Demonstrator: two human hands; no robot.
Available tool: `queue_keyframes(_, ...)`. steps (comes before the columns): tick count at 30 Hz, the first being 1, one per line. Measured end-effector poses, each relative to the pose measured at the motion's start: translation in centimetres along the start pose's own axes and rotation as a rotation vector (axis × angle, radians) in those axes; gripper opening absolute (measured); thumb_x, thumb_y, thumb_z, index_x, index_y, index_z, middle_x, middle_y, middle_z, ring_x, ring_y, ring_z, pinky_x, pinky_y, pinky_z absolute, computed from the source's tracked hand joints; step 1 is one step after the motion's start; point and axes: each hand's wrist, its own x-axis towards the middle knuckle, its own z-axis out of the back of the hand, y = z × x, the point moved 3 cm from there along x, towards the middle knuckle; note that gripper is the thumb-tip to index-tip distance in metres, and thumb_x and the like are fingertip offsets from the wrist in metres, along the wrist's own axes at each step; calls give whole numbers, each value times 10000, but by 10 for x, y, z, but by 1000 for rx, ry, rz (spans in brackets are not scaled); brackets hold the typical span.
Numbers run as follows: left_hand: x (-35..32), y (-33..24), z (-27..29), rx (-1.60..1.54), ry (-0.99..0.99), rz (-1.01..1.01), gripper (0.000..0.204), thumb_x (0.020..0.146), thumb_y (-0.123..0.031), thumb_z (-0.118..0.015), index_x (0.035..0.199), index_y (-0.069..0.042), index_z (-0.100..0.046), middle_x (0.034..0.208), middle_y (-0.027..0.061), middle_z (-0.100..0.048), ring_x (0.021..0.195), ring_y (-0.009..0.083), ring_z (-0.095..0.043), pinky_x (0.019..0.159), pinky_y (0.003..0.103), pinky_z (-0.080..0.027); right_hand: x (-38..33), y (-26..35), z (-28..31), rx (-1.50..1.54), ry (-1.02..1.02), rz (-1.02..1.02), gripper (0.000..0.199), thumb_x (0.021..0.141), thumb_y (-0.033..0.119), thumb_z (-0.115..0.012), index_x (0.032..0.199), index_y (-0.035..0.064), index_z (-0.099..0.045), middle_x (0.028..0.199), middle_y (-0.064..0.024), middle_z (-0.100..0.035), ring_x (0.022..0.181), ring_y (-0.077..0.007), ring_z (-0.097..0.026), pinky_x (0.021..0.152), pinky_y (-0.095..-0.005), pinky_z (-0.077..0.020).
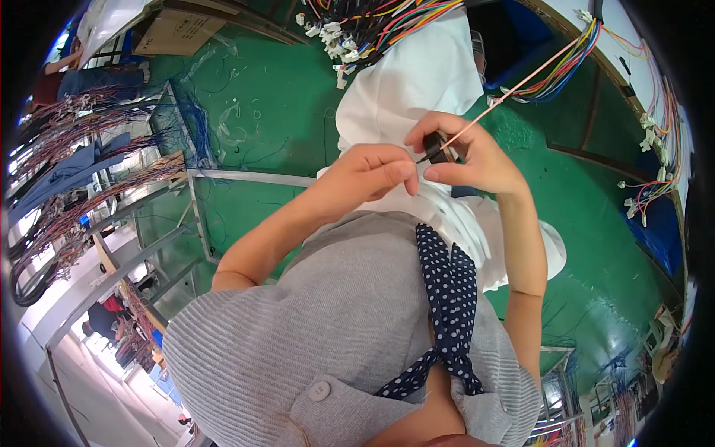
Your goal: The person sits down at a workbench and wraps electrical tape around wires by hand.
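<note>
The light is bright, with pale, shiny spots on the green floor (514, 132) and only soft shadows on the white pants (406, 78). The wall at the lower left (89, 391) looks almost washed out. The fingers (391, 174) look clear, faraway things are fuzzy, and the white board (625, 39) bends near the round, black edge.

Wire-harness workshop: long reddish wire bundles (141, 177) are lying across grey metal racks (253, 176), multicoloured wires (417, 16) with white plastic connectors (346, 52) are sitting bunched, scraps are littering the green floor (279, 89).
</note>
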Motion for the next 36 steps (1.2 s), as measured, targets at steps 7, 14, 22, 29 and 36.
queue_keyframes(7, -1, -3, 0, 164, -17, -122, 289, 950, -272, -515, 788, -56, -618, 640, -65, -433, 564, 31, -332, 514, 198, -276, -35, -3, 2, 779, -14, -22, 548, 823, 427, -542, 1154, -8, -503, 845, -171, -626, 688, -216, -634, 576, -299, -513)
queue_keyframes(14, -1, 0, -3, 25, 88, 40, 251, 950, -232, -521, 796, -66, -629, 697, -69, -514, 589, 23, -351, 514, 201, -286, 1, 13, 3, 129, -181, 188, 493, 673, 188, -712, 1108, 41, -534, 1044, -31, -596, 945, -151, -569, 814, -270, -437)
queue_keyframes(22, 1, 3, 3, 196, 28, -106, 276, 947, -267, -521, 789, -67, -628, 600, -66, -414, 562, 32, -346, 511, 199, -297, -42, 9, 19, 358, 20, -418, 332, 780, 285, -640, 940, 7, -556, 900, -106, -632, 699, -149, -614, 579, -241, -479)
queue_keyframes(29, 2, -1, 3, 6, 105, 54, 297, 945, -258, -528, 782, -29, -624, 602, -35, -448, 550, 53, -385, 523, 215, -337, -12, 4, 24, -6, -307, 263, 784, 767, 566, -637, 1281, 11, -432, 1170, -118, -583, 1045, -192, -575, 875, -326, -459)
queue_keyframes(36, 24, -2, -8, 18, 293, -45, 310, 949, -293, -523, 919, -11, -650, 688, -35, -508, 641, 55, -449, 613, 220, -381, -19, 13, 20, -45, -86, 56, 473, 750, 144, -718, 1175, 26, -548, 1125, -54, -571, 1002, -131, -561, 880, -284, -448)
